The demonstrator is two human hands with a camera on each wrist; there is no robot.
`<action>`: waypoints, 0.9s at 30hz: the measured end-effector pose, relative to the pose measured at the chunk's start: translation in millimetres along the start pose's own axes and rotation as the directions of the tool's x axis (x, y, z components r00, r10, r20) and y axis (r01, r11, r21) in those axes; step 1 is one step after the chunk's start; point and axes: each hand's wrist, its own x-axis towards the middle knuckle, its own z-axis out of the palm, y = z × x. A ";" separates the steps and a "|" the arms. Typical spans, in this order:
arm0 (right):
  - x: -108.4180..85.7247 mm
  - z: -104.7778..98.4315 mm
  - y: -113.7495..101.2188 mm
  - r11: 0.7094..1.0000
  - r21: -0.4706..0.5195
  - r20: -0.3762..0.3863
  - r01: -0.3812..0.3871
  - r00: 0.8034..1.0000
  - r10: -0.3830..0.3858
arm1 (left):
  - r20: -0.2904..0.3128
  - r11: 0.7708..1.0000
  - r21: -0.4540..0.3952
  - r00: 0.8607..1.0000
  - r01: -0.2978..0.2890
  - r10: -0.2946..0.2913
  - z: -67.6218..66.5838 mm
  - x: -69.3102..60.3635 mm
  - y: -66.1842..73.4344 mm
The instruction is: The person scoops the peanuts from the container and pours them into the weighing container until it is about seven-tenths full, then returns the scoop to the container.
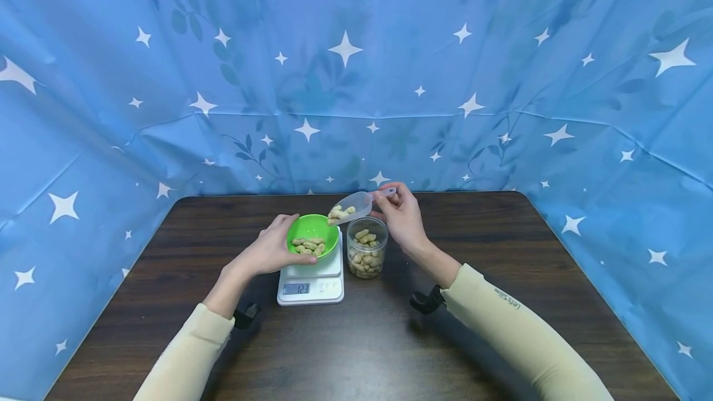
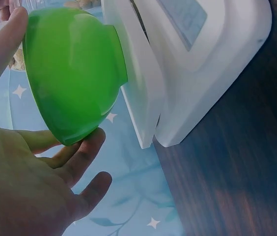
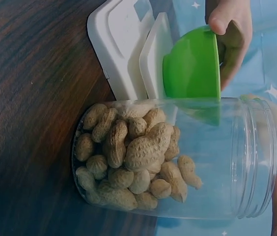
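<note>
A green bowl (image 1: 312,224) with several peanuts (image 1: 311,245) in it sits on the white kitchen scale (image 1: 325,290). My left hand (image 1: 272,247) holds the bowl by its left side, thumb near the front rim and fingers toward the back. In my right hand (image 1: 405,215), the handle of a clear scoop (image 1: 362,203) is pinched. The scoop slopes down toward the bowl's right rim, with peanuts (image 1: 338,213) at its lip. Beneath the scoop stands an open clear jar (image 3: 209,162), part filled with peanuts (image 3: 143,152).
The scale's display (image 1: 296,289) is lit and seems to read 123. The jar stands just right of the scale. All of it rests on a dark wooden table (image 1: 356,351), with a blue star-patterned cloth (image 1: 345,79) hanging behind.
</note>
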 end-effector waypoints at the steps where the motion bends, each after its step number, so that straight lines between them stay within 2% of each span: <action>1: 0.0 0.3 -0.2 1.000 -0.003 0.013 0.013 1.000 -0.013 | 0.001 1.000 -0.002 1.000 0.001 -0.001 0.1 0.2 0.0; 6: -0.2 2.2 -3.0 0.996 -0.039 0.067 0.077 0.995 -0.074 | -0.001 1.000 -0.004 1.000 0.001 -0.001 0.4 0.4 -0.3; 11: 0.3 4.3 -5.7 0.993 -0.079 0.072 0.083 0.994 -0.077 | -0.010 1.000 -0.016 1.000 -0.007 0.006 -0.4 -0.2 0.4; 17: -0.6 0.9 -10.6 0.994 -0.060 0.070 0.088 0.994 -0.084 | -0.011 1.000 -0.017 1.000 -0.007 0.007 -0.8 -0.4 0.2; 27: -3.2 -16.4 -21.9 0.992 -0.029 0.087 0.119 0.989 -0.116 | -0.012 1.000 -0.007 1.000 -0.007 0.007 0.7 -0.1 -1.3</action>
